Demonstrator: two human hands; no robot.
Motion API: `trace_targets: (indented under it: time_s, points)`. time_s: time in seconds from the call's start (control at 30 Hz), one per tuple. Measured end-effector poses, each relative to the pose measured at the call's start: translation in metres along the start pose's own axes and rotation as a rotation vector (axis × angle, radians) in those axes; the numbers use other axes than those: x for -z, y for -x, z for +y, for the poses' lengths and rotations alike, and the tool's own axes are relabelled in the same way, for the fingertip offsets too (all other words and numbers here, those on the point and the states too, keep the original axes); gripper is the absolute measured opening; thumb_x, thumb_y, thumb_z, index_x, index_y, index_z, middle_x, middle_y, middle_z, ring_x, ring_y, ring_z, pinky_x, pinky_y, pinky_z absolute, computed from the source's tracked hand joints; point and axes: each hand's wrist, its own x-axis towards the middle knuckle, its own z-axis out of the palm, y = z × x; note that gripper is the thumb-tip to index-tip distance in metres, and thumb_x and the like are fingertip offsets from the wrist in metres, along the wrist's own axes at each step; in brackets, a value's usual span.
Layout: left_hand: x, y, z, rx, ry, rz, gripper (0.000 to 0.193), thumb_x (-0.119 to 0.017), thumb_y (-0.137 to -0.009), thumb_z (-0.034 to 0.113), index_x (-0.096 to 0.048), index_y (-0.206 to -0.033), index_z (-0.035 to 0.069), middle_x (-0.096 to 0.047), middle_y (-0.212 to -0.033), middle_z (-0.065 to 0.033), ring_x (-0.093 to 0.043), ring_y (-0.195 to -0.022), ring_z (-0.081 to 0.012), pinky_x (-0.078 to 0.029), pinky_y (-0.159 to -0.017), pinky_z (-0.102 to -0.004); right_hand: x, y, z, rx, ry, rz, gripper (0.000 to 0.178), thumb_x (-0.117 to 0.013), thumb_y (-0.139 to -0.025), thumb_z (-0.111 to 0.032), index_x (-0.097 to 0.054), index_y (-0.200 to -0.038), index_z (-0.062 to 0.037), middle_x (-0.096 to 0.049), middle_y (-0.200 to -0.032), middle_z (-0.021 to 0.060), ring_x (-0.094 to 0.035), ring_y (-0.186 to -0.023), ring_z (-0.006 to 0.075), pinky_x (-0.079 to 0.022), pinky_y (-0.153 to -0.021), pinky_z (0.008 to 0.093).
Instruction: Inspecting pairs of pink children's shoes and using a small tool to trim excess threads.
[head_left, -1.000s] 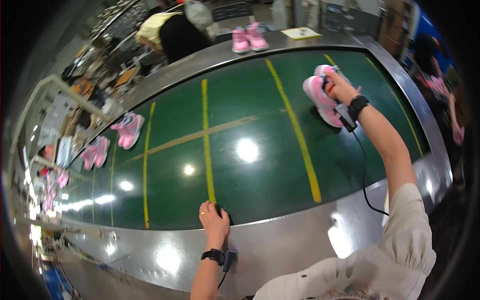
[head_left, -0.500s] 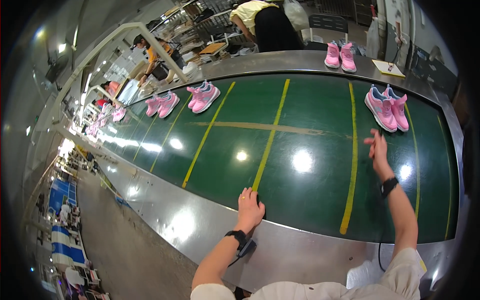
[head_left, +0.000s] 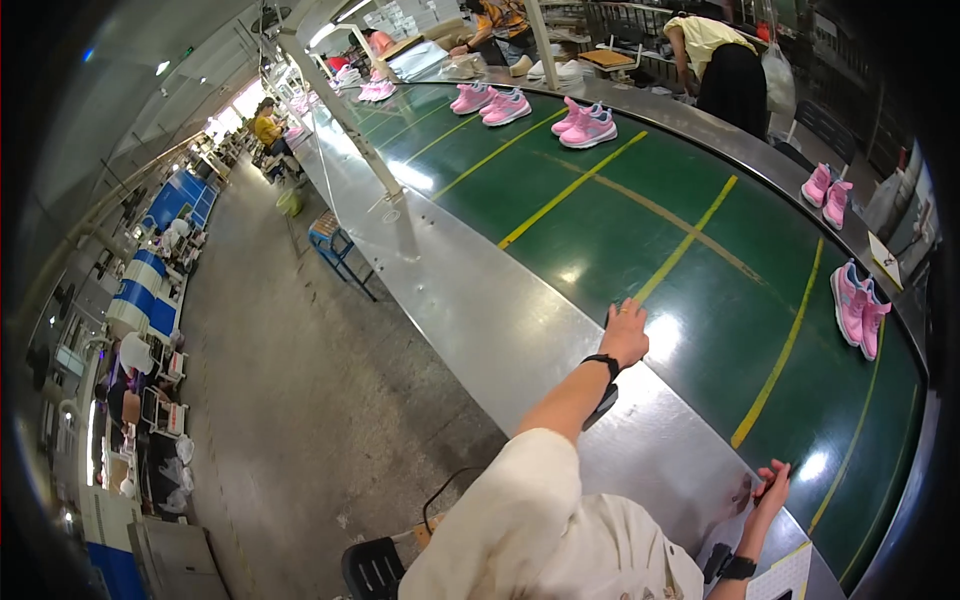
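My left hand (head_left: 627,332) rests on the near edge of the green conveyor belt (head_left: 690,320), fingers apart and laid over the surface by a yellow line. It holds nothing that I can see. Lower right, my right hand (head_left: 771,487) hovers by the belt's near metal rim, fingers loosely apart and nothing visible in them. Dark bands circle both wrists. A pair of pink sneakers (head_left: 858,312) stands toward the right end of the belt, out of reach of both hands. Farther along sit another pink pair (head_left: 586,125) and a further pair (head_left: 490,104).
Pink sneakers (head_left: 826,194) and a yellow-edged paper (head_left: 885,260) lie on the far metal ledge. A white post (head_left: 350,130) rises from the near metal rim (head_left: 450,290). A blue-framed stool (head_left: 338,250) stands on the floor. People work beyond the belt.
My view has swung left, showing more floor. My right hand has drawn back from beside the right-end sneakers to the near rim. My left hand stays on the belt's edge.
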Motion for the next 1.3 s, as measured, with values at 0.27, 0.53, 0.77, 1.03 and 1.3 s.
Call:
trace_targets:
  time_s: [0.27, 0.53, 0.77, 1.03, 1.3]
  points:
    - [0.006, 0.002, 0.007, 0.025, 0.005, -0.089, 0.033, -0.053, -0.075, 0.015, -0.052, -0.105, 0.0, -0.044, -0.124, -0.0196, -0.036, -0.124, -0.0337, -0.026, -0.102, -0.0508, 0.056, 0.076, 0.04, 0.448, 0.708, 0.268, 0.039, -0.037, -0.098, -0.035, -0.059, -0.114, -0.0083, -0.052, -0.076, 0.0017, -0.045, -0.064, 0.0123, -0.038, -0.059, 0.0258]
    - [-0.006, 0.0, -0.014, 0.035, 0.062, -0.031, 0.021, -0.049, -0.066, 0.005, -0.055, -0.086, 0.002, -0.054, -0.097, -0.0201, -0.049, -0.098, -0.0362, -0.037, -0.082, -0.0482, 0.054, 0.112, 0.037, 0.315, 0.432, 0.354, 0.031, -0.043, -0.097, -0.023, -0.056, -0.12, -0.0082, -0.057, -0.088, 0.0039, -0.051, -0.076, 0.0113, -0.044, -0.068, 0.0248]
    - [0.026, 0.005, -0.044, -0.099, 0.001, 0.081, 0.031, -0.052, -0.07, 0.014, -0.057, -0.098, 0.002, -0.055, -0.108, -0.0169, -0.05, -0.105, -0.0341, -0.038, -0.089, -0.0452, 0.02, 0.137, 0.067, 0.323, 0.657, 0.515, 0.032, -0.044, -0.095, -0.026, -0.064, -0.09, -0.0009, -0.064, -0.077, 0.0095, -0.061, -0.068, 0.0189, -0.047, -0.064, 0.0304]
    - [0.036, 0.004, -0.054, -0.035, 0.023, -0.11, 0.039, -0.052, -0.074, 0.015, -0.054, -0.11, 0.0, -0.048, -0.123, -0.0159, -0.041, -0.119, -0.0306, -0.03, -0.1, -0.0432, -0.002, 0.141, 0.056, 0.409, 0.6, 0.603, 0.038, -0.043, -0.094, -0.028, -0.065, -0.077, -0.0016, -0.064, -0.068, 0.0112, -0.062, -0.065, 0.0266, -0.048, -0.061, 0.0356]
    - [0.071, -0.001, -0.056, -0.106, 0.122, 0.006, 0.018, -0.056, -0.066, 0.007, -0.052, -0.079, -0.005, -0.055, -0.078, -0.0212, -0.052, -0.076, -0.0408, -0.04, -0.069, -0.0478, -0.037, 0.157, 0.031, 0.438, 0.535, 0.59, 0.041, -0.048, -0.089, -0.034, -0.061, -0.063, -0.0047, -0.062, -0.066, 0.0112, -0.06, -0.063, 0.029, -0.047, -0.061, 0.0367]
